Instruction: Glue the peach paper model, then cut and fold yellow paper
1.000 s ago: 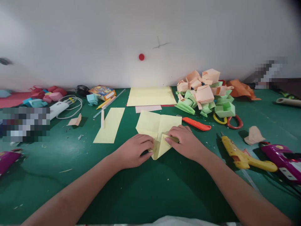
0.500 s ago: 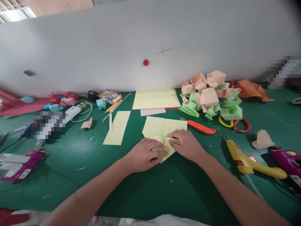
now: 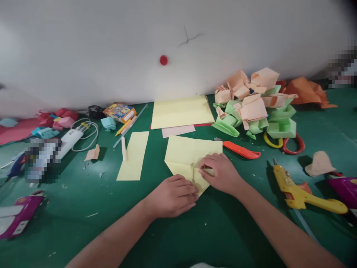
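Note:
A pale yellow sheet of paper (image 3: 192, 149), with its near corners folded in toward a centre crease, lies on the green table in front of me. My left hand (image 3: 174, 195) rests at its near point, fingers together and pressed over the lower left fold. On the right side, my right hand (image 3: 219, 171) pinches the raised edge of a folded flap between thumb and curled fingers. Both hands touch the paper, and the fingers hide part of the near folds. Just beyond my right hand lies an orange-red utility knife (image 3: 242, 150).
A yellow paper strip (image 3: 134, 156) lies left, with a yellow sheet stack (image 3: 181, 111) behind. Folded peach and green paper pieces (image 3: 253, 108) are heaped at back right. A yellow glue gun (image 3: 304, 193) and scissors (image 3: 294, 144) lie right; a white power strip (image 3: 69, 141) lies left.
My left hand has slid nearer to me along the paper, uncovering more of the left fold. My right hand stays at the flap. The camera view has tilted down slightly.

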Demonstrator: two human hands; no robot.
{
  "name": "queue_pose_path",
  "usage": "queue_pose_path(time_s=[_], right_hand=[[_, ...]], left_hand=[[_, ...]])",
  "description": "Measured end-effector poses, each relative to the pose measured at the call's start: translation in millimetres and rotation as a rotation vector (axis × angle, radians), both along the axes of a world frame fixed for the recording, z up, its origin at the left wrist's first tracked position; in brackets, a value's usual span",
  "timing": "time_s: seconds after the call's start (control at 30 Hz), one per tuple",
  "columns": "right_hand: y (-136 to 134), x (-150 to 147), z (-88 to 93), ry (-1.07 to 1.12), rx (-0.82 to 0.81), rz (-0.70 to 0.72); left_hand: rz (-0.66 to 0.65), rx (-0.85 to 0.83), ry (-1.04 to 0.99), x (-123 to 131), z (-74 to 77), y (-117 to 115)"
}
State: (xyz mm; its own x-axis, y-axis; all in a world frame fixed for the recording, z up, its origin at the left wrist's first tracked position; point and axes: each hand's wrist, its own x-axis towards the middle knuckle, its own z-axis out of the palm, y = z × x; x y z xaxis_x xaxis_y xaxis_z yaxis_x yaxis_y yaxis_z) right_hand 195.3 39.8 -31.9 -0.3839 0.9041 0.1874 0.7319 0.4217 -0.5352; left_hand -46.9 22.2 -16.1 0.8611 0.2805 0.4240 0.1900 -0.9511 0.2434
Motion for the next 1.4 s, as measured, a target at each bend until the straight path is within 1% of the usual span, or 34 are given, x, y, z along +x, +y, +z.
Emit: queue_pose_path(time_s=[0.13,0.23,0.57,0.9,1.13,1.27,1.4], right_hand=[[1,-2,4.3,0.036,-0.025,-0.018],[2,-4,4.6,0.038,-0.03,-0.035],[-1,-7,4.6,-0.03,-0.051,-0.126],[-1,-9,7.1,-0.028,-0.04,-0.141],[-2,-10,5.8,-0.024,-0.035,-0.167],[-3,-11,4.6,-0.022,-0.025,-0.177],[-3,-11,3.2,-0.025,-0.019,-0.186]], left_hand=[[0.006,-0.096,-0.034,3,1.0,5],[0.018,-0.124,-0.046,4,0.8,6],[-0.009,-0.116,-0.032,1,-5.5,2],[-0.048,-0.11,-0.021,-2,-2.8,2],[-0.055,-0.123,-0.071,-3,1.2,1],[-0.07,-0.133,-0.034,-8,1.7,2],[-0.088,-0.185,0.009,-12,5.4,1]])
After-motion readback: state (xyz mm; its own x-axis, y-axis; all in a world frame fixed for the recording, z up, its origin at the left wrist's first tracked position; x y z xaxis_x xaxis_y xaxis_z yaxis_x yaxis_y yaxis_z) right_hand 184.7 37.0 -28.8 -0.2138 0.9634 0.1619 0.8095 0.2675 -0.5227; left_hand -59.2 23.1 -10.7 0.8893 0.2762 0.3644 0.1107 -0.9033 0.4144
